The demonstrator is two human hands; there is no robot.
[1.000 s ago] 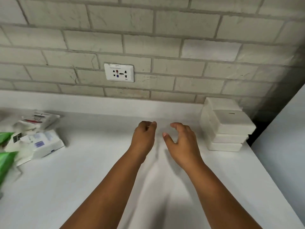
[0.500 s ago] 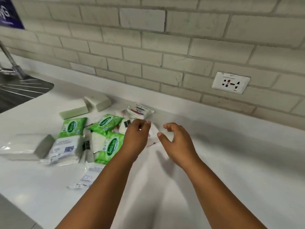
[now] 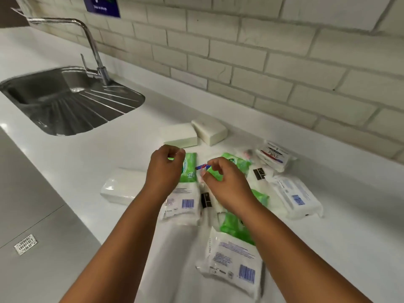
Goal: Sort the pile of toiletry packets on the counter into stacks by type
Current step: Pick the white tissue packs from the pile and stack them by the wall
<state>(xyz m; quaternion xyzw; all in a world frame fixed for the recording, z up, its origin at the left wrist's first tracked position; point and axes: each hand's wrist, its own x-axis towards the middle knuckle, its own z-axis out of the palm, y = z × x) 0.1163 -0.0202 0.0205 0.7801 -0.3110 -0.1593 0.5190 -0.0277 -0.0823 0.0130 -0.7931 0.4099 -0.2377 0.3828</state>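
White counter (image 3: 122,154) runs under a pale brick wall (image 3: 262,62). Steel sink (image 3: 72,99) sits at far left, tap (image 3: 91,44) at its back edge, blue sign (image 3: 101,5) above it cut off by the frame top. Well right of the sink lies the pile of toiletry packets (image 3: 229,204): green wipe packs, white packs with blue barcodes, white soap bars on the wall side. Left hand (image 3: 164,169) hovers over a green pack, fingers curled; cannot tell if it grips anything. Right hand (image 3: 225,184) pinches a small red-blue item (image 3: 201,166), too blurred to identify. Forearms hide the pile's middle. Grey floor with a drain grate (image 3: 25,244) shows below the sink.
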